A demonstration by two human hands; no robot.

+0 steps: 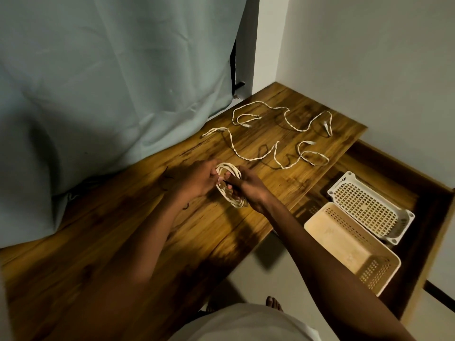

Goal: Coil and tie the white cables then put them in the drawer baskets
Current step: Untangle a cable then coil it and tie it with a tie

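My left hand point(194, 179) pinches the near side of the coiled cable point(231, 187) to keep its loops stacked while my right hand point(248, 190) grips the other side and works a thin dark tie point(227, 185) across it, so the bundle likely won't spring open. Beyond, two loose cables point(270, 151) sprawl over the wooden desktop point(123, 242), well apart from my hands. Right of the desk edge, the open drawer point(418, 193) holds a white basket point(369, 205) and beige basket point(344, 244); clear drop path, I judge.
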